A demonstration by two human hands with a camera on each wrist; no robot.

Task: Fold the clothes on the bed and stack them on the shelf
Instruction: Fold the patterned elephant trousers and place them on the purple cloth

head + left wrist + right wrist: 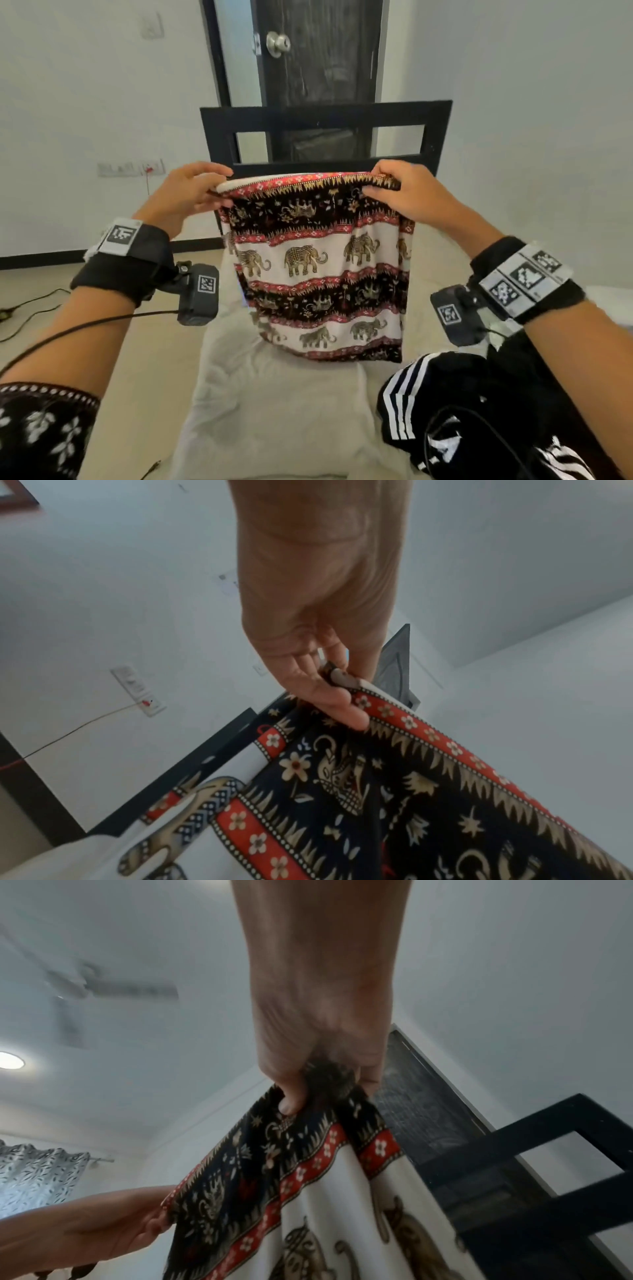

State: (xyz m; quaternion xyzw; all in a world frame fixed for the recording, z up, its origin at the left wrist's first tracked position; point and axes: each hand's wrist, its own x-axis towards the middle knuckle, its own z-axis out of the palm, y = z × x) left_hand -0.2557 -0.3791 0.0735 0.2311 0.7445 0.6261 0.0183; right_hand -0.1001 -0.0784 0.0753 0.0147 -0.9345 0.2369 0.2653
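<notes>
Left hand [186, 195] pinches the left top corner of the elephant-print cloth [318, 270]; right hand [404, 195] grips the right corner; the cloth hangs doubled over the bed [274, 411], lower edge near the mattress. Risk: layers may slip askew if either pinch loosens, spoiling the fold; a black striped garment [445, 411] at near right could snag it. Far: black frame [325, 116], dark door [318, 51], white walls.

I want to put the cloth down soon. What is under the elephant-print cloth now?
The elephant-print cloth hangs from the left hand and right hand over the pale bedding. What lies directly behind its lower edge is covered.
</notes>
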